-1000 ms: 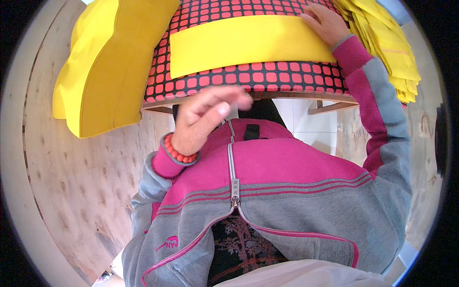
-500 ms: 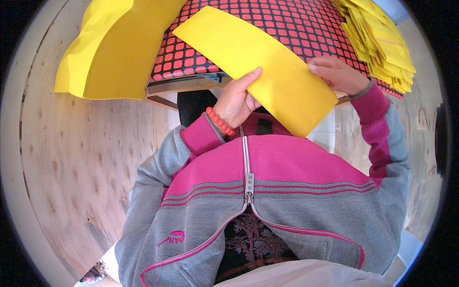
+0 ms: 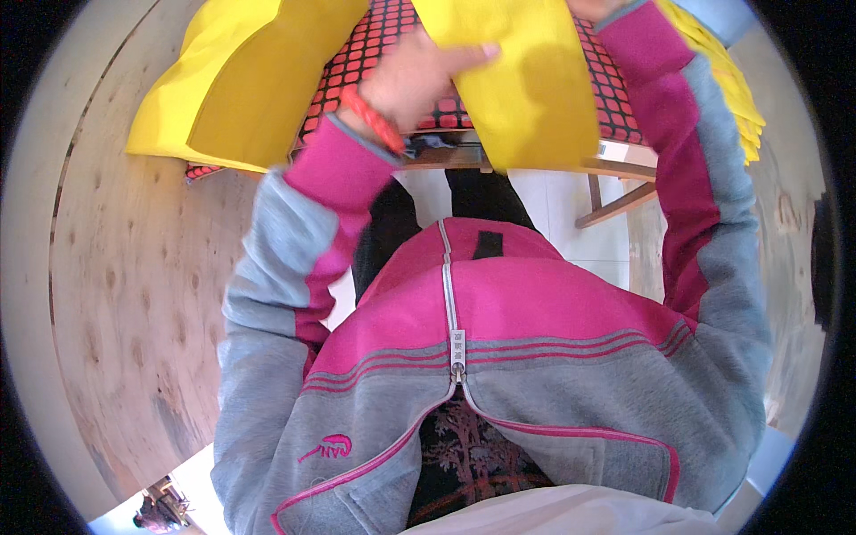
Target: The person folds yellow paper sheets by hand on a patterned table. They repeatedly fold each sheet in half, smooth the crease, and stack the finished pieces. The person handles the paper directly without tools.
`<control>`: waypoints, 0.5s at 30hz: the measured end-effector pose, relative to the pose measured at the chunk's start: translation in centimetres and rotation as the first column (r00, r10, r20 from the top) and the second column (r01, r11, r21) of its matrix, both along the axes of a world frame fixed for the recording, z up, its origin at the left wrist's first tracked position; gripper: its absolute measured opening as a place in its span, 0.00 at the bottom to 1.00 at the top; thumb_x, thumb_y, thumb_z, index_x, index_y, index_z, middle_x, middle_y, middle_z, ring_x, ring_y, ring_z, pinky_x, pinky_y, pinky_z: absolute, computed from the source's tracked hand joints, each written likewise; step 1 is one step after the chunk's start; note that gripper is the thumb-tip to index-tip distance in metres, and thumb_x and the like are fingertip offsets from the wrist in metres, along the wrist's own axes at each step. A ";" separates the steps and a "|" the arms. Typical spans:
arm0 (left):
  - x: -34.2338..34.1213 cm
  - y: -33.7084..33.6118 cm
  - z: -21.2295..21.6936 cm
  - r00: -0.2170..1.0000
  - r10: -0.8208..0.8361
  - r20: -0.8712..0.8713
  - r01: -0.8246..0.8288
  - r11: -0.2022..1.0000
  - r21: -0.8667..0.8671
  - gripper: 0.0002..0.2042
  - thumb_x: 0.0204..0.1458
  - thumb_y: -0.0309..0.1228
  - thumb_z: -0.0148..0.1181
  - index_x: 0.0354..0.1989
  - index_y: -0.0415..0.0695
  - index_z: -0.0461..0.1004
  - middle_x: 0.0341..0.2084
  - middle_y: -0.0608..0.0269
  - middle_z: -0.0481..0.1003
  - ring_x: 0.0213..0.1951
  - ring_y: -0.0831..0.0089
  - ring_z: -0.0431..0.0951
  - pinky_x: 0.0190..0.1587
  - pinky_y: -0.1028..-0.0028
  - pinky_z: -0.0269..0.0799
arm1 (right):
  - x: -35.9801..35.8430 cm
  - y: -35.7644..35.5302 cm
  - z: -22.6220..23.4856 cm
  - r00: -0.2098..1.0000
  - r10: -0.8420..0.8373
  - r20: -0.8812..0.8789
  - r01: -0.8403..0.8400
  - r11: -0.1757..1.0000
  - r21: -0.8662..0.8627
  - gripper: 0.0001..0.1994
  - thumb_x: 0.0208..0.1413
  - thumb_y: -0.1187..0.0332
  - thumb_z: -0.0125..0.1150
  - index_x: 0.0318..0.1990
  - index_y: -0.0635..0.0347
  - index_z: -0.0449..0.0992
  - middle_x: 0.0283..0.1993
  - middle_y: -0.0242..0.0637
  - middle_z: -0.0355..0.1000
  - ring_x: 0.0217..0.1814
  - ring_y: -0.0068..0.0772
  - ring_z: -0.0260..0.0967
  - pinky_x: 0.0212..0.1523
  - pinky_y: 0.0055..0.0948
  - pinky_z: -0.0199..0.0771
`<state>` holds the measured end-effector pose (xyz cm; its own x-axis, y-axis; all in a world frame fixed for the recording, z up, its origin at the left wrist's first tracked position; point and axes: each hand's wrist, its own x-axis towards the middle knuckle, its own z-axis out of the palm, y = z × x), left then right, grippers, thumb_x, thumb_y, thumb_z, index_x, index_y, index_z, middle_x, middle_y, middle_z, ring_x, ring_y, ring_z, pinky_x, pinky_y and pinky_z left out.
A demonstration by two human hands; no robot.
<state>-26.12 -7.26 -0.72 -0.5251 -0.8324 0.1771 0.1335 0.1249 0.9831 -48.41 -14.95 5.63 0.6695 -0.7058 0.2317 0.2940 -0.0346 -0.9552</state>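
A stiff yellow sheet of felt-like material (image 3: 530, 89) hangs over the front edge of the table, its top running out of the picture. My left hand (image 3: 412, 82), a red bead bracelet at its wrist, is closed on the sheet's left edge. Its thumb lies across the top face; the other fingers are smeared or hidden. My right hand (image 3: 596, 7) is at the sheet's far right edge, cut off by the top of the picture, so its fingers are hidden.
A red-and-black patterned cloth (image 3: 446, 114) covers the table. Larger yellow sheets (image 3: 259, 85) overhang its left side. A stack of yellow pieces (image 3: 736, 102) stands at the right. Below the tabletop, a wooden leg brace (image 3: 615, 205) shows.
Both hands have moved forward over the table with the yellow sheet, which has turned from slanting to nearly upright in view. My right hand has partly left the picture.
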 end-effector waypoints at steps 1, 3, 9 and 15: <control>0.4 -1.4 1.5 0.989 0.077 0.129 -0.057 0.986 -0.154 0.18 0.61 0.31 0.60 0.57 0.39 0.72 0.50 0.60 0.78 0.48 0.70 0.80 0.52 0.71 0.76 | -0.2 -0.2 2.3 0.996 -0.085 -0.036 0.079 0.986 -0.150 0.20 0.65 0.64 0.54 0.58 0.71 0.69 0.56 0.48 0.73 0.59 0.39 0.72 0.61 0.37 0.73; 1.6 -3.8 4.6 0.964 0.123 0.234 -0.049 0.953 -0.300 0.25 0.60 0.36 0.58 0.63 0.37 0.66 0.58 0.51 0.72 0.57 0.62 0.73 0.60 0.63 0.68 | -0.5 -0.5 6.0 0.986 -0.160 -0.040 0.128 0.897 -0.424 0.23 0.66 0.62 0.55 0.60 0.72 0.67 0.57 0.48 0.72 0.59 0.37 0.72 0.61 0.36 0.75; 2.3 -9.3 5.4 0.991 0.084 0.104 -0.035 0.915 -0.402 0.22 0.57 0.24 0.62 0.61 0.36 0.69 0.53 0.60 0.76 0.52 0.68 0.76 0.55 0.71 0.72 | -0.7 -1.9 6.1 0.990 -0.141 -0.032 0.096 0.809 -0.579 0.24 0.65 0.62 0.56 0.62 0.72 0.65 0.59 0.48 0.72 0.60 0.40 0.72 0.57 0.36 0.79; 3.5 -13.1 -3.4 0.947 0.045 0.317 0.089 0.914 -0.396 0.17 0.60 0.31 0.61 0.55 0.39 0.74 0.48 0.62 0.79 0.48 0.73 0.80 0.52 0.72 0.75 | 0.4 -2.9 -2.8 0.962 -0.235 0.137 0.263 0.929 -0.259 0.24 0.66 0.67 0.54 0.65 0.71 0.61 0.62 0.48 0.69 0.62 0.38 0.70 0.60 0.36 0.76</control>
